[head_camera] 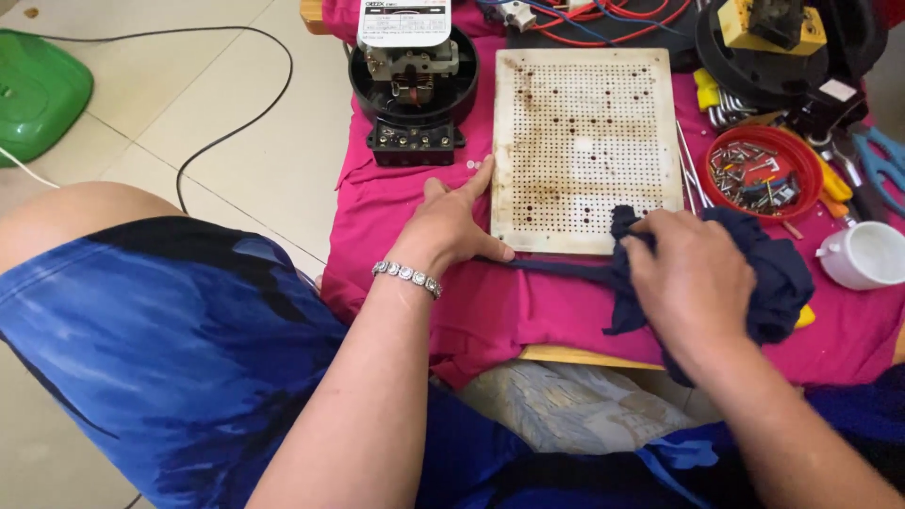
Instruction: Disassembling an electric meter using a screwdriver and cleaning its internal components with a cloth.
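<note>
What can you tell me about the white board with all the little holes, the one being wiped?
The perforated board is a flat, off-white rectangle, plastic by its look, covered in a grid of small holes and blotched with brown stains. It lies flat on the pink cloth. The left hand steadies its left edge; the right hand presses a dark blue rag onto its lower right corner.

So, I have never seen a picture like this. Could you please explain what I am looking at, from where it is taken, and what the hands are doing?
This is one view from a camera worn on a person's head, looking down. The left hand presses flat against the edge of a stained white board with holes, which lies on a pink cloth. The right hand holds a dark blue rag in a closed grip at the board's corner. Nearby sit a red dish of screws, a white cup and an opened black meter.
</note>
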